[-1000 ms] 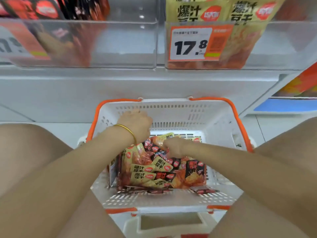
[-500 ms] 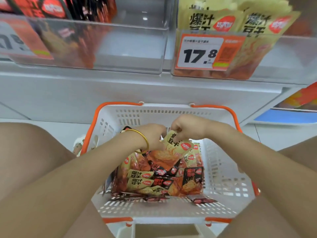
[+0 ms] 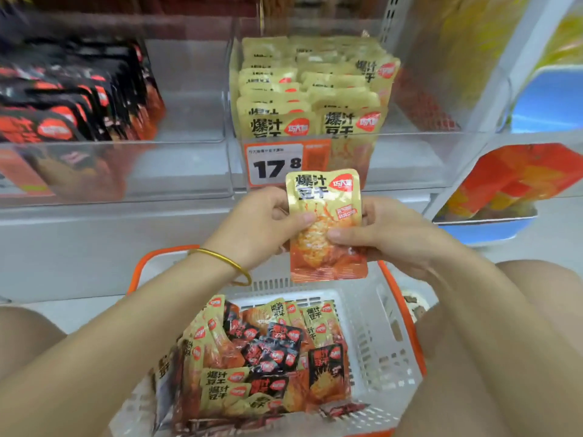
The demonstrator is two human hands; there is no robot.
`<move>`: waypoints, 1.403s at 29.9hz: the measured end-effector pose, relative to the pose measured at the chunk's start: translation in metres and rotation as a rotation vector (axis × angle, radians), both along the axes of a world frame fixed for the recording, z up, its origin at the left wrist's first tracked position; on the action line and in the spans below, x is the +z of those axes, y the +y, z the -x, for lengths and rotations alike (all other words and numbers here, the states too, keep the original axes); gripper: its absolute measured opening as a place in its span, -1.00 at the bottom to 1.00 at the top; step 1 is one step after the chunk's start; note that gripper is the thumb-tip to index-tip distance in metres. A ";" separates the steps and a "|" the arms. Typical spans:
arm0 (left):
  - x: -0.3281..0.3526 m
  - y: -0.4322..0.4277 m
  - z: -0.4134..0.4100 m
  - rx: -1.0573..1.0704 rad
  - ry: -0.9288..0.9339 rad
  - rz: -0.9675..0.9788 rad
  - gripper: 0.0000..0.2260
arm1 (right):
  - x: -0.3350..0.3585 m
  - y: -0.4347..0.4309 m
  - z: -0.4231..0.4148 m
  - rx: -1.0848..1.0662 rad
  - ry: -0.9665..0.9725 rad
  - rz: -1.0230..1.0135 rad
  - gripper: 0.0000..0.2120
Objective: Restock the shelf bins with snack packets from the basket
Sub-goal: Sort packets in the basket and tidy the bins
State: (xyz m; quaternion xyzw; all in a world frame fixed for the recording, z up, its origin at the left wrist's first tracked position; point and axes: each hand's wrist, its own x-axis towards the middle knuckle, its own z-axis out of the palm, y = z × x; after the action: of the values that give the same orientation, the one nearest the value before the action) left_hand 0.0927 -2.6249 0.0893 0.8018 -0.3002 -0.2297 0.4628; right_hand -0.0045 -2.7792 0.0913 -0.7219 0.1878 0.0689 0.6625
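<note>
Head: yellow packet (image 3: 326, 225) now up out of the basket (image 3: 389, 335), upright before the price tag (image 3: 277, 164).
Left hand (image 3: 262, 228) and right hand (image 3: 383, 230) pinch its 2 side edges; yellow bin (image 3: 410, 159) has open room right of its rows, black-packet bin (image 3: 186, 171) likewise.

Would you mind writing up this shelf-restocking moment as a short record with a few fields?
Held item: yellow snack packet, upright, above the basket
Left hand: grips the packet's left edge
Right hand: grips its right edge
Basket: white, orange handles, mixed yellow and black packets inside
Yellow bin: matching packets, price tag 17.8
Black bin: black packets on its left side
</note>
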 end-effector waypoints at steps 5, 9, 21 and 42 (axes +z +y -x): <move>0.063 -0.046 -0.007 0.103 -0.446 0.198 -0.88 | 0.072 -0.059 0.011 -0.183 -0.206 0.026 -0.71; 0.086 -0.084 -0.034 0.111 -0.953 -0.014 -0.78 | 0.099 -0.110 -0.024 -0.491 -0.300 0.381 -0.83; 0.065 -0.118 -0.073 -0.086 -0.896 -0.515 -0.53 | 0.036 -0.167 -0.155 -0.364 0.134 0.862 -0.56; -0.014 0.015 -0.017 -0.216 -1.013 -0.117 -0.74 | 0.049 0.016 -0.029 0.148 -0.153 1.098 -0.80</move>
State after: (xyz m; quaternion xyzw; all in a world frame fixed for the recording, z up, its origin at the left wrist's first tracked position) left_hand 0.1100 -2.6099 0.0754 0.8015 -0.5541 0.1245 0.1876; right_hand 0.0247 -2.7635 0.1404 -0.9751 0.0962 -0.0455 0.1945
